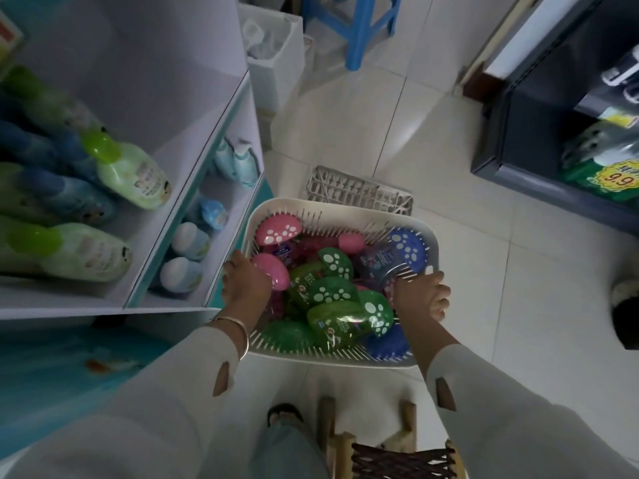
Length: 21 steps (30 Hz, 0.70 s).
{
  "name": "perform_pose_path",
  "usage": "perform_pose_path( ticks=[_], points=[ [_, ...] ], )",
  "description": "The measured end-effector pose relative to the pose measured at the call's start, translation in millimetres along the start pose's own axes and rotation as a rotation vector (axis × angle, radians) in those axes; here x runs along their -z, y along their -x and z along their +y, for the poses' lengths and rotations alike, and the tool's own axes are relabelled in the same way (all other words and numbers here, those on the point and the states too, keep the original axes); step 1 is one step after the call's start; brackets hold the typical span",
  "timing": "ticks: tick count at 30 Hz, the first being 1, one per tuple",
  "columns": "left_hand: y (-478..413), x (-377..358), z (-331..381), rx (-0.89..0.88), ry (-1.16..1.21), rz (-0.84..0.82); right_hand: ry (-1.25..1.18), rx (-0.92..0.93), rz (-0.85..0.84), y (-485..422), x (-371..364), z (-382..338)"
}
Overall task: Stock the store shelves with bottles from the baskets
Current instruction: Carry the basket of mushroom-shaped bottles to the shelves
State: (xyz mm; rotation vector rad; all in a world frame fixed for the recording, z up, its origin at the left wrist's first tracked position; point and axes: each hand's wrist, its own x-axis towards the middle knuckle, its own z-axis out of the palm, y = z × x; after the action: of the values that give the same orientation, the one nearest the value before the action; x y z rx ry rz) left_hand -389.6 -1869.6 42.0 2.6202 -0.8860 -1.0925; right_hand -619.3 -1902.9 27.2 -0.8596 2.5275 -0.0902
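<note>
A white slotted basket (345, 210) sits low in front of me, filled with several pink, green and blue bottles with paw-print caps. My left hand (243, 283) grips the basket's left rim beside a pink bottle (273, 271). My right hand (423, 295) curls over the right rim next to a blue bottle (406, 248). Green bottles (333, 293) fill the middle. The white shelf unit (193, 174) stands to the left, holding green bottles (133, 171) and dark blue ones on its upper level, pale blue bottles (190, 242) lower.
A second, empty slotted basket (359, 193) lies on the tiled floor behind the full one. A blue stool (356, 22) and a white bin (276, 57) stand further back. A dark drinks cooler (553, 133) is on the right, a wooden stool (387, 447) near my feet.
</note>
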Motion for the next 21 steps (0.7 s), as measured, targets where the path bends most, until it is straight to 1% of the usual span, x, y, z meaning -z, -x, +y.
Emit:
perform_pose_path(
  ticks=[3,6,9,10,12,17,21],
  points=[
    [20,4,-6,-0.102,-0.024,0.033,0.047,0.131,0.018,19,-1,7],
    [36,10,-15,-0.177,-0.08,0.059,0.086,0.271,-0.07,41,4,12],
    [50,17,-31,-0.259,-0.104,0.032,0.255,0.632,-0.201,71,3,12],
    [58,21,-38,-0.269,-0.084,0.002,0.279,0.724,-0.226,83,2,11],
    [77,30,-55,-0.285,-0.032,-0.042,0.285,0.84,-0.293,109,1,10],
    [129,51,-119,-0.354,-0.105,-0.007,0.406,1.141,-0.441,182,7,27],
    [177,68,-185,-0.273,-0.145,0.032,0.512,1.34,-0.452,243,11,55]
  ],
)
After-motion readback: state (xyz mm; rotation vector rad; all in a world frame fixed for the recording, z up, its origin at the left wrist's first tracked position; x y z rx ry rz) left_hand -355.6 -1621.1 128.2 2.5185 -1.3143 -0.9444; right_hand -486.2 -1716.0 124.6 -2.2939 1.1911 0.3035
